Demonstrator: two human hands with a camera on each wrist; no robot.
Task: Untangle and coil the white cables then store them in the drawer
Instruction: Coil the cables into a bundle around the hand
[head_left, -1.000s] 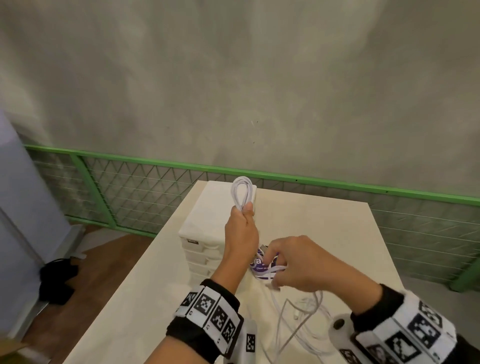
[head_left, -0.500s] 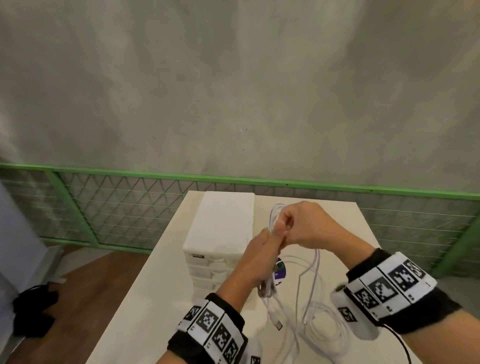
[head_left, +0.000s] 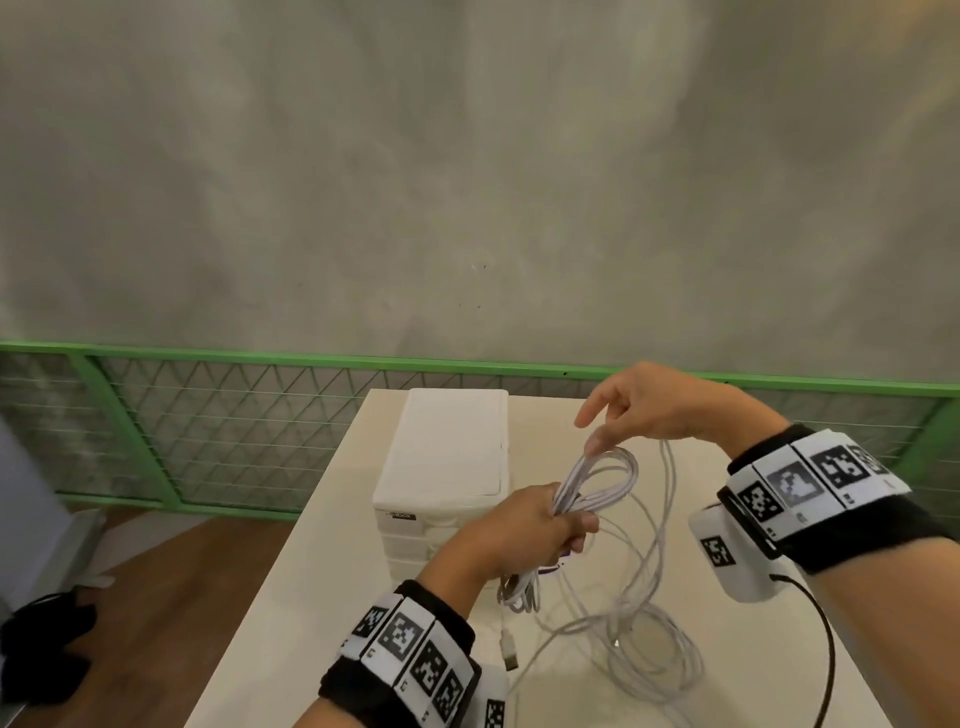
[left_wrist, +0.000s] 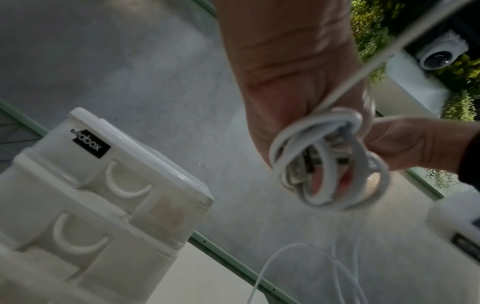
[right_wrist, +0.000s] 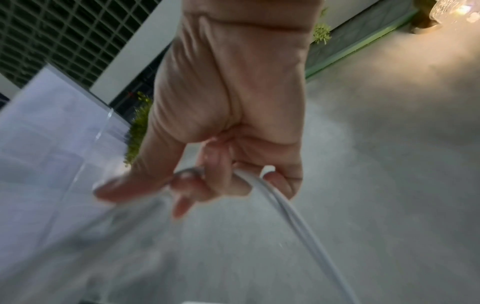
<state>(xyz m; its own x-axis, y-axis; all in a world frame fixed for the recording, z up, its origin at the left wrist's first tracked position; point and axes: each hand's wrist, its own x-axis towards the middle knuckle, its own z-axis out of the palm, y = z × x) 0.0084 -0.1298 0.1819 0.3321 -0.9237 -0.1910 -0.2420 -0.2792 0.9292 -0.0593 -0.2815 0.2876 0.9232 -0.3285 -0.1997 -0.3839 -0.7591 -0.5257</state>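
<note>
The cream worktop (head_left: 291, 597) is carrying a white drawer unit (head_left: 441, 467) whose black label is reading "box", its first letters unclear. Loose white cables (head_left: 644, 639) are lying in a heap just right of it, a USB plug (head_left: 510, 656) trailing out. The left hand (head_left: 524, 530) is gripping a coiled bundle (head_left: 597, 478) above the worktop. The right hand (head_left: 649, 405) is hovering just above it, a strand running through its curled fingers (right_wrist: 207, 185).
</note>
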